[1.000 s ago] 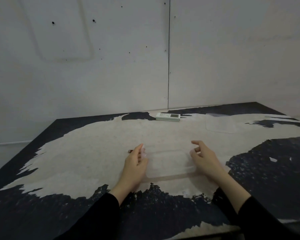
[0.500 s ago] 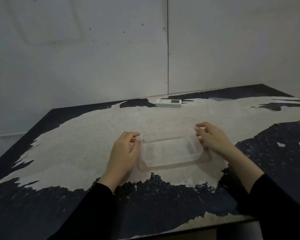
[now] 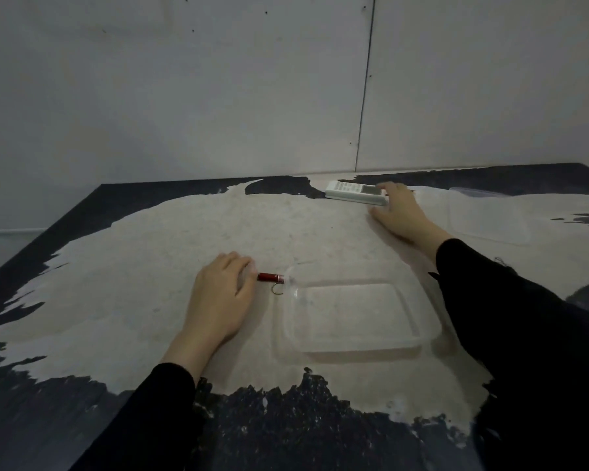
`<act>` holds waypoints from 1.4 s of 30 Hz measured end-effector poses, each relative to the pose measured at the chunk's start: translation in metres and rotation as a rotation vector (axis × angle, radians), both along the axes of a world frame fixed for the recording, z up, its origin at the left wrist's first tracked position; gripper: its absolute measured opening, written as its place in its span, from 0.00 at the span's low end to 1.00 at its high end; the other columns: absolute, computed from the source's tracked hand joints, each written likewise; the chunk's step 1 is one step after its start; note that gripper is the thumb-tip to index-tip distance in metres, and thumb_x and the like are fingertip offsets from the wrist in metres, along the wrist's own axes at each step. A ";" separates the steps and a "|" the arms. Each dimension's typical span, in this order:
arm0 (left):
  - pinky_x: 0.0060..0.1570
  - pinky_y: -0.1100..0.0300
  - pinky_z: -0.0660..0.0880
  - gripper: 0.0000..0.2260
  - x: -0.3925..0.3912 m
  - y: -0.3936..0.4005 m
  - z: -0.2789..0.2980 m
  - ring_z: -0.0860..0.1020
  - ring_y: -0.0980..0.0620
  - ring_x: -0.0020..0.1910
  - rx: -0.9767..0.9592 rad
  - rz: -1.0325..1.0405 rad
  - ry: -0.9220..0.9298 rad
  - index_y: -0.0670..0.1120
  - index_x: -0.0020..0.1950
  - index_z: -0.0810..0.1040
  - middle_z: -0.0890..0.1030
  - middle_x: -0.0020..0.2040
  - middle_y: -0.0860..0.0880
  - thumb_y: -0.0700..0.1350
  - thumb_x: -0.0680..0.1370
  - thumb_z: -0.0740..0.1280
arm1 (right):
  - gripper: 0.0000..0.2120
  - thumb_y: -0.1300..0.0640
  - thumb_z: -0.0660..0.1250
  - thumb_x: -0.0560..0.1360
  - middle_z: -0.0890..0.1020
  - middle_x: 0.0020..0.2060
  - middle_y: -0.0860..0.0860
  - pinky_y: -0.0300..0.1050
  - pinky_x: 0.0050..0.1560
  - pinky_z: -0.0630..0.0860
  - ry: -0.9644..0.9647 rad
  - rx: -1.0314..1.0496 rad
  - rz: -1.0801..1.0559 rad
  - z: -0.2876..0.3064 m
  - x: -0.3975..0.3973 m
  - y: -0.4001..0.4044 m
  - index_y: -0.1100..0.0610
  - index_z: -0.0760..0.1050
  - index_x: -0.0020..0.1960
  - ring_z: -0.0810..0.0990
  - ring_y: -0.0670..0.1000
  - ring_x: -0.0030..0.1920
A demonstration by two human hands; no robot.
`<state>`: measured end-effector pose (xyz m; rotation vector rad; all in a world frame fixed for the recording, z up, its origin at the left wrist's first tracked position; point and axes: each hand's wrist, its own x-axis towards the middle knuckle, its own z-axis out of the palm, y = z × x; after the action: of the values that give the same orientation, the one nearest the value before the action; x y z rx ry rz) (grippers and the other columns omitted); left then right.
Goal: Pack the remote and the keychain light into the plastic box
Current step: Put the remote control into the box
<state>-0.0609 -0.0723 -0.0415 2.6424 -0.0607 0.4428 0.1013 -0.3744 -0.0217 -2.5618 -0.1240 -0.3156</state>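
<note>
Worn black-and-beige tabletop against plain grey wall panels. Clear rectangular plastic box near front edge, empty. Left hand fingertips touch small red keychain light beside box's left rim; grip unclear. Right hand spread open, touching white remote at far edge. Faint clear lid far right, hard to see.

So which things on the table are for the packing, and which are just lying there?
For the job:
- remote, right hand touching it
- keychain light, left hand at its end
- plastic box

Just lying about:
- clear lid, far right
</note>
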 end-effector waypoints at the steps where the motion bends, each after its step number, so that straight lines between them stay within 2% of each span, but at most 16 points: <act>1: 0.67 0.52 0.63 0.18 0.002 0.002 -0.002 0.70 0.48 0.65 0.009 0.002 0.003 0.44 0.65 0.73 0.76 0.64 0.45 0.50 0.80 0.54 | 0.29 0.52 0.67 0.72 0.68 0.68 0.62 0.54 0.69 0.62 0.003 -0.015 -0.003 -0.001 0.008 0.001 0.60 0.64 0.69 0.65 0.62 0.68; 4: 0.69 0.49 0.63 0.19 0.003 0.003 -0.006 0.69 0.48 0.67 0.011 0.010 0.009 0.45 0.65 0.73 0.74 0.66 0.47 0.52 0.79 0.55 | 0.34 0.46 0.66 0.73 0.66 0.71 0.60 0.58 0.70 0.62 0.024 -0.118 -0.007 -0.003 0.031 0.002 0.58 0.59 0.73 0.64 0.63 0.70; 8: 0.69 0.51 0.63 0.19 0.004 0.001 -0.002 0.69 0.49 0.66 -0.005 0.013 0.001 0.45 0.65 0.73 0.75 0.65 0.47 0.52 0.79 0.56 | 0.29 0.45 0.64 0.73 0.75 0.63 0.61 0.56 0.62 0.68 0.017 -0.200 -0.010 0.000 0.041 0.002 0.59 0.66 0.68 0.72 0.63 0.62; 11: 0.69 0.50 0.63 0.19 0.010 0.001 -0.001 0.69 0.48 0.66 0.006 0.010 0.014 0.45 0.65 0.73 0.74 0.65 0.46 0.52 0.79 0.55 | 0.25 0.48 0.66 0.73 0.77 0.59 0.62 0.51 0.56 0.70 0.015 -0.131 -0.027 0.008 0.033 -0.003 0.62 0.71 0.64 0.74 0.62 0.57; 13: 0.68 0.49 0.64 0.19 -0.008 0.002 0.002 0.70 0.48 0.66 0.015 -0.001 0.015 0.45 0.65 0.73 0.75 0.65 0.46 0.52 0.79 0.55 | 0.22 0.51 0.67 0.73 0.78 0.58 0.63 0.48 0.54 0.69 0.019 -0.080 -0.021 0.014 -0.003 -0.001 0.63 0.72 0.62 0.75 0.62 0.57; 16: 0.67 0.46 0.65 0.19 0.002 0.001 -0.001 0.71 0.46 0.64 -0.011 -0.005 0.024 0.44 0.63 0.74 0.76 0.63 0.45 0.52 0.79 0.55 | 0.19 0.55 0.67 0.73 0.79 0.56 0.62 0.49 0.54 0.70 -0.025 0.012 0.013 0.024 -0.033 -0.002 0.64 0.74 0.60 0.75 0.61 0.55; 19: 0.67 0.44 0.64 0.17 -0.001 0.000 0.007 0.70 0.44 0.65 -0.070 0.008 -0.039 0.44 0.61 0.75 0.75 0.63 0.43 0.50 0.78 0.56 | 0.21 0.53 0.67 0.74 0.79 0.58 0.57 0.44 0.53 0.68 -0.070 0.093 0.088 0.042 -0.081 -0.002 0.59 0.73 0.64 0.74 0.54 0.52; 21: 0.69 0.48 0.61 0.15 -0.008 -0.008 0.013 0.67 0.46 0.67 -0.110 -0.015 -0.103 0.46 0.61 0.74 0.73 0.65 0.45 0.48 0.77 0.57 | 0.22 0.50 0.67 0.74 0.78 0.57 0.52 0.44 0.53 0.70 -0.088 0.176 0.157 0.052 -0.112 -0.005 0.55 0.72 0.66 0.75 0.51 0.52; 23: 0.69 0.51 0.62 0.16 -0.020 -0.022 0.020 0.66 0.49 0.67 -0.168 -0.120 -0.130 0.47 0.63 0.73 0.72 0.66 0.48 0.50 0.77 0.56 | 0.21 0.50 0.66 0.74 0.78 0.56 0.50 0.41 0.53 0.74 -0.072 0.217 0.244 0.056 -0.140 -0.007 0.53 0.72 0.66 0.76 0.50 0.53; 25: 0.68 0.51 0.62 0.18 -0.030 -0.035 0.021 0.66 0.51 0.67 -0.179 -0.242 -0.096 0.49 0.64 0.72 0.72 0.66 0.50 0.52 0.77 0.55 | 0.20 0.52 0.65 0.74 0.78 0.57 0.49 0.33 0.51 0.74 -0.013 0.228 0.335 0.057 -0.158 -0.006 0.52 0.72 0.66 0.76 0.45 0.54; 27: 0.69 0.50 0.61 0.18 -0.034 -0.041 0.016 0.65 0.52 0.67 -0.154 -0.313 -0.049 0.51 0.66 0.70 0.72 0.66 0.52 0.53 0.78 0.54 | 0.18 0.52 0.65 0.75 0.77 0.57 0.46 0.29 0.51 0.73 0.060 0.132 0.407 0.055 -0.167 -0.004 0.50 0.71 0.65 0.76 0.41 0.55; 31: 0.66 0.49 0.65 0.21 -0.026 -0.037 0.010 0.68 0.52 0.64 -0.145 -0.319 -0.022 0.50 0.67 0.70 0.75 0.64 0.52 0.52 0.76 0.54 | 0.21 0.51 0.65 0.74 0.76 0.59 0.47 0.40 0.58 0.72 0.101 -0.086 0.472 0.046 -0.171 0.000 0.52 0.69 0.66 0.75 0.47 0.57; 34: 0.66 0.49 0.66 0.22 -0.022 -0.035 0.008 0.70 0.52 0.64 -0.138 -0.346 -0.015 0.49 0.67 0.71 0.76 0.64 0.51 0.51 0.75 0.54 | 0.21 0.51 0.66 0.74 0.76 0.59 0.49 0.45 0.59 0.72 0.080 -0.207 0.488 0.042 -0.173 0.004 0.52 0.69 0.66 0.74 0.49 0.57; 37: 0.66 0.50 0.66 0.22 -0.020 -0.035 0.007 0.70 0.53 0.64 -0.153 -0.380 0.001 0.48 0.69 0.69 0.75 0.65 0.50 0.51 0.76 0.53 | 0.21 0.51 0.67 0.73 0.76 0.59 0.49 0.43 0.58 0.71 0.055 -0.254 0.458 0.037 -0.175 0.012 0.52 0.70 0.65 0.74 0.48 0.56; 42: 0.68 0.50 0.65 0.20 -0.016 -0.033 0.008 0.69 0.52 0.66 -0.217 -0.417 0.026 0.47 0.70 0.67 0.73 0.67 0.48 0.47 0.78 0.55 | 0.23 0.47 0.69 0.71 0.74 0.58 0.50 0.48 0.58 0.69 0.002 -0.428 0.377 0.027 -0.174 0.030 0.51 0.72 0.64 0.72 0.51 0.56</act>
<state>-0.0767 -0.1049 -0.0338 2.3375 -0.5142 0.2559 -0.0730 -0.3449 0.0050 -2.8763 -0.7343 -0.1511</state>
